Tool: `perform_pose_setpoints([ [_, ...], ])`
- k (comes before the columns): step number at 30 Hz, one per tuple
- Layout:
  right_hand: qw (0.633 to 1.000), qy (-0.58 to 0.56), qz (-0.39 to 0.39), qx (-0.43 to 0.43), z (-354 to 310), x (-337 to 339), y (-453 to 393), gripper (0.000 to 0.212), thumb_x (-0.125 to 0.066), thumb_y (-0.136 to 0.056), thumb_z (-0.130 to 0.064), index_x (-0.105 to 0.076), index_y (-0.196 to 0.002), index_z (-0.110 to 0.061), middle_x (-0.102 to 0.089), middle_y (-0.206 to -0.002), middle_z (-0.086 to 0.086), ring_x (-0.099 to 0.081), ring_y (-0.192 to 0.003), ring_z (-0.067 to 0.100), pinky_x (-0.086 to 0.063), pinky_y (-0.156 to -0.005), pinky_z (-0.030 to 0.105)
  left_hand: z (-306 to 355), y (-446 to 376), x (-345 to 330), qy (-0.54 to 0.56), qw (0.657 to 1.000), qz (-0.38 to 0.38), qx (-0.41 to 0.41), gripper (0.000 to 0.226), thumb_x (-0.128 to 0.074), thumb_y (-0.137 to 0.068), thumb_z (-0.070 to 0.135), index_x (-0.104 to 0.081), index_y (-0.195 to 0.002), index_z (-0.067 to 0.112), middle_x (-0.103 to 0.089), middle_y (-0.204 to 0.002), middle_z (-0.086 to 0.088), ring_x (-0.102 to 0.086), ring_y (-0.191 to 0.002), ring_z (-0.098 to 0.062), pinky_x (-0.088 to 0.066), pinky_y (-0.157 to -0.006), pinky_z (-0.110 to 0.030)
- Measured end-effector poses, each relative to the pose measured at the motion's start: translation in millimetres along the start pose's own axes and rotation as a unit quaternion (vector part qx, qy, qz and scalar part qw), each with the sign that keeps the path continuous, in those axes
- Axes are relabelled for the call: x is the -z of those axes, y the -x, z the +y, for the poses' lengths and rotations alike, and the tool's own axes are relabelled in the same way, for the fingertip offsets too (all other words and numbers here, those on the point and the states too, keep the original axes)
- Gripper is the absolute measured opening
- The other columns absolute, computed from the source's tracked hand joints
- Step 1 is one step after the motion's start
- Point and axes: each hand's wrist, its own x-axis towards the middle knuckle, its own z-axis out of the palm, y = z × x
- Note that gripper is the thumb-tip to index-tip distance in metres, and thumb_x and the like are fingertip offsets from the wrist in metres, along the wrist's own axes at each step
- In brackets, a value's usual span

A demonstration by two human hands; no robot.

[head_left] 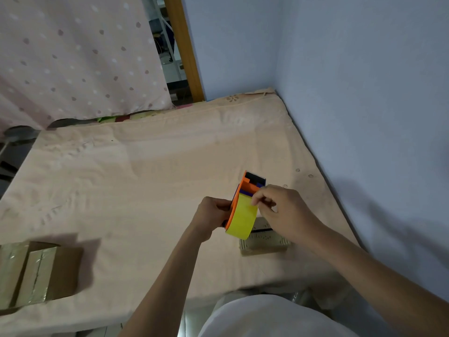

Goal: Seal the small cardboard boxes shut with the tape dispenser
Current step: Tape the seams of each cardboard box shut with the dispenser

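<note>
1. A person's knee in white cloth (272,317) is showing at the bottom edge, with both bare forearms reaching forward over the bed (150,181).
2. At the near left, a larger open cardboard box (36,273) is lying on the peach bedsheet, well apart from the hands.
3. A small cardboard box (263,243) is sitting on the bed just under the hands, partly hidden by them.
4. The left hand (213,216) is gripping the orange tape dispenser (244,205) from its left side, fingers curled round the frame, holding it above the small box.
5. The right hand (279,210) is pinching the edge of the yellow tape roll (243,217) between thumb and fingertips.
6. Farther back, a dotted pink curtain (73,57) is hanging at the left beside a wooden post (184,49), and a pale blue wall (340,69) is bordering the bed.
</note>
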Motion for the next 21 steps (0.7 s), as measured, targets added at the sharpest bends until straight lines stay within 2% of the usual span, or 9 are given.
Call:
perform_pose_setpoints([
  [2, 1.0, 0.003, 0.014, 0.002, 0.2, 0.1, 0.1, 0.015, -0.064, -0.094, -0.005, -0.072, -0.095, -0.017, -0.065, -0.091, -0.011, -0.059, -0.085, 0.0, -0.047, -0.071, 0.011, 1.5, 0.4, -0.2, 0.016, 1.0, 0.021, -0.01, 0.022, -0.07, -0.087, 0.002, -0.079, -0.106, 0.009, -0.077, -0.084, -0.01, -0.071, -0.068, -0.02, -0.059, -0.064, -0.032],
  [5, 0.999, 0.011, 0.029, 0.012, -2.2, -0.5, -2.0, 0.014, -0.061, -0.098, -0.012, -0.073, -0.104, -0.015, -0.069, -0.101, -0.006, -0.062, -0.092, 0.006, -0.053, -0.077, 0.02, 4.4, 2.1, -0.3, 0.024, 0.998, 0.043, -0.024, 0.026, -0.069, -0.087, 0.0, -0.078, -0.109, 0.008, -0.078, -0.085, -0.008, -0.071, -0.065, -0.017, -0.057, -0.061, -0.029],
  [7, 0.999, 0.023, 0.028, 0.021, -5.0, -0.5, -4.0, 0.021, -0.056, -0.1, -0.027, -0.072, -0.107, -0.014, -0.069, -0.1, -0.003, -0.063, -0.091, 0.01, -0.055, -0.078, 0.028, 6.3, 3.6, -0.7, 0.024, 0.997, 0.06, -0.036, 0.026, -0.068, -0.087, -0.001, -0.078, -0.109, 0.01, -0.078, -0.084, -0.006, -0.071, -0.065, -0.018, -0.057, -0.059, -0.029],
  [9, 0.998, 0.033, 0.023, 0.039, -5.2, -2.1, -6.4, 0.031, -0.055, -0.097, -0.037, -0.071, -0.11, -0.014, -0.068, -0.1, -0.001, -0.063, -0.09, 0.012, -0.056, -0.077, 0.032, 7.3, 4.4, -0.4, 0.018, 0.995, 0.083, -0.048, 0.024, -0.069, -0.087, 0.001, -0.079, -0.106, 0.012, -0.078, -0.083, -0.004, -0.074, -0.072, -0.023, -0.061, -0.063, -0.035],
  [12, 0.998, 0.049, -0.005, 0.048, -3.3, -5.2, -9.7, 0.037, -0.069, -0.092, -0.033, -0.067, -0.127, -0.022, -0.062, -0.124, -0.008, -0.055, -0.113, 0.008, -0.048, -0.096, 0.025, 10.2, 5.6, 0.3, 0.009, 0.993, 0.098, -0.058, 0.025, -0.069, -0.086, 0.002, -0.079, -0.106, 0.013, -0.078, -0.084, -0.001, -0.074, -0.077, -0.025, -0.063, -0.07, -0.039],
  [14, 0.997, 0.056, -0.012, 0.044, -2.8, -5.7, -12.4, 0.04, -0.071, -0.091, -0.029, -0.066, -0.131, -0.023, -0.061, -0.132, -0.009, -0.052, -0.121, 0.008, -0.046, -0.104, 0.03, 12.5, 7.3, 0.4, 0.004, 0.993, 0.103, -0.057, 0.024, -0.069, -0.087, 0.003, -0.078, -0.107, 0.013, -0.078, -0.085, 0.001, -0.074, -0.078, -0.022, -0.063, -0.071, -0.038],
  [17, 0.999, 0.03, -0.013, 0.025, -5.2, -3.0, -16.9, 0.038, -0.073, -0.089, -0.027, -0.07, -0.126, -0.023, -0.066, -0.129, -0.008, -0.057, -0.12, 0.007, -0.049, -0.104, 0.034, 13.3, 8.8, 3.0, 0.001, 0.992, 0.109, -0.058, 0.024, -0.07, -0.086, 0.002, -0.079, -0.106, 0.013, -0.077, -0.084, 0.003, -0.074, -0.078, -0.021, -0.063, -0.071, -0.038],
  [21, 0.999, 0.036, -0.008, 0.028, -3.9, -4.8, -19.6, 0.034, -0.076, -0.088, -0.026, -0.073, -0.121, -0.022, -0.071, -0.12, -0.004, -0.064, -0.11, 0.008, -0.054, -0.098, 0.036, 11.1, 8.8, 6.2, -0.013, 0.993, 0.107, -0.048, 0.023, -0.07, -0.088, 0.003, -0.078, -0.108, 0.011, -0.075, -0.08, 0.007, -0.074, -0.078, -0.018, -0.063, -0.071, -0.033],
])
